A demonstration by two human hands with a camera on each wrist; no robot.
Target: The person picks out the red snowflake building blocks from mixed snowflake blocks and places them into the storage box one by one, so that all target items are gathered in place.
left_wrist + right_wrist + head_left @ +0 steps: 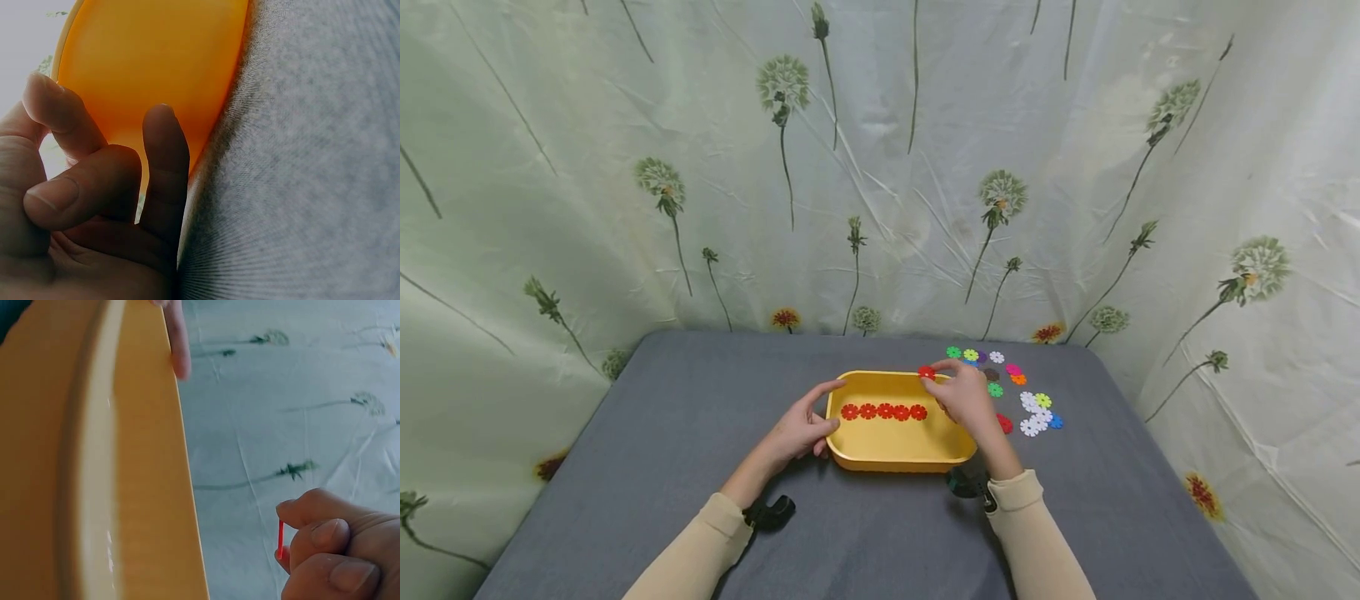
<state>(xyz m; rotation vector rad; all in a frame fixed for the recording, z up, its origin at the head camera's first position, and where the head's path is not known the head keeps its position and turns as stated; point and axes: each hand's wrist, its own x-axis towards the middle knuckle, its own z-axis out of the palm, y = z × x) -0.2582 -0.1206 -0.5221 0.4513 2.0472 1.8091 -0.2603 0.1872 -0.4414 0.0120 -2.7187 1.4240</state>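
A yellow plastic tray (887,450) with rounded corners sits in front of me. Inside it several red snowflake discs (886,412) lie in a row from left to right. My left hand (801,427) holds the tray's left end, thumb at the rim; in the left wrist view its fingers (165,162) lie against the orange-looking outer wall (162,56). Above the tray's far rim, my right hand (966,396) pinches one red snowflake disc (927,372) between thumb and fingertips. The right wrist view shows that disc (280,539) edge-on, apart from the tray wall (150,456).
Right of the tray, loose discs lie scattered: white ones (1033,425), a blue one (1056,421), a green one (995,389), a pink one (1013,369) and others. Grey cloth (700,400) covers the table. A flowered curtain (895,183) hangs behind it.
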